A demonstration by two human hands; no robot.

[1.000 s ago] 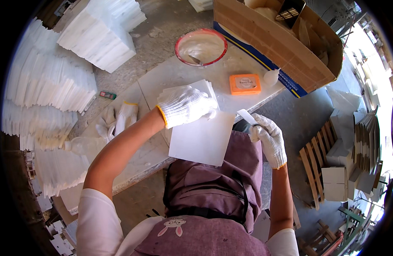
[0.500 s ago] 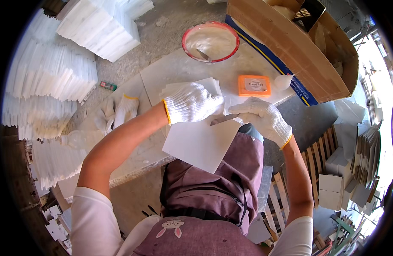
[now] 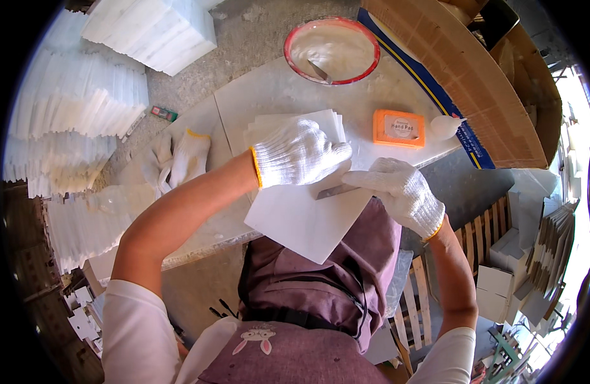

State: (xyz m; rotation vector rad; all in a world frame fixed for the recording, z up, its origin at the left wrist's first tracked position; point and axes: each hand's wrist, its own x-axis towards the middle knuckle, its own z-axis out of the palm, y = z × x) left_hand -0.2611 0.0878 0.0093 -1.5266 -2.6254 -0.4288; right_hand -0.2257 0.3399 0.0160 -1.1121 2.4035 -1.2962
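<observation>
My left hand [image 3: 300, 153], in a white knit glove, grips the top edge of a white square tile [image 3: 308, 217] that tilts off the table's front edge above my lap. My right hand [image 3: 402, 192], also gloved, holds a thin metal blade [image 3: 336, 191] flat against the tile's upper face, just under my left fingers. Behind the held tile lies a small stack of white tiles [image 3: 276, 125] on the stone table [image 3: 256, 96].
A red-rimmed bowl of white paste [image 3: 332, 48] with a tool in it stands at the back. An orange box [image 3: 398, 128] and a white bottle [image 3: 447, 125] lie right. Spare gloves [image 3: 180, 157] lie left. A cardboard box [image 3: 461, 70] is behind; white tile stacks [image 3: 77, 109] line the left.
My right hand has come up from the table's edge onto the tile with the blade. The tile has tipped farther toward me and my left hand shifted right.
</observation>
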